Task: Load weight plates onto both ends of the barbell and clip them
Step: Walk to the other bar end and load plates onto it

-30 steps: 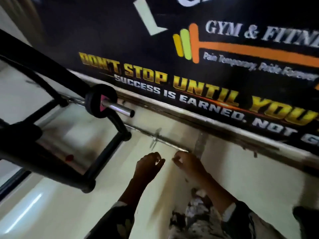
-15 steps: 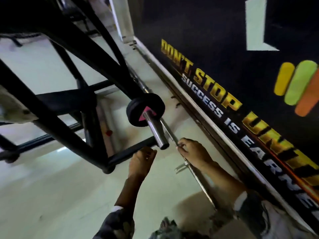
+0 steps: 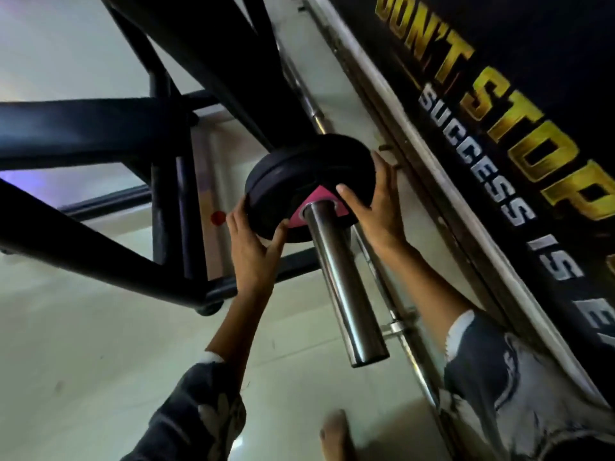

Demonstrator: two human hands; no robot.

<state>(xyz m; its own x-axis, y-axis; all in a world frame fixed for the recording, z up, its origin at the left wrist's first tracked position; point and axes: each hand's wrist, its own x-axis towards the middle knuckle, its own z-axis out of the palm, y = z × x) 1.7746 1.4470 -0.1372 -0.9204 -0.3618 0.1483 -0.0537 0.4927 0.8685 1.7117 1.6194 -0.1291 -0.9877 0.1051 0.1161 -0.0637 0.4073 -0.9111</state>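
- Weight plate (image 3: 299, 174) is on the barbell sleeve (image 3: 342, 284), pushed well inboard.
- Left hand (image 3: 253, 241) and right hand (image 3: 376, 207) grip its rim, thumbs on its face.
- Judged: no clip on the sleeve yet; the far end is unseen.

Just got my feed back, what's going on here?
A person grips the black weight plate from both sides, left hand and right hand on its rim. The plate sits on the barbell sleeve, far in from its end. No clip shows on the sleeve in front of it.
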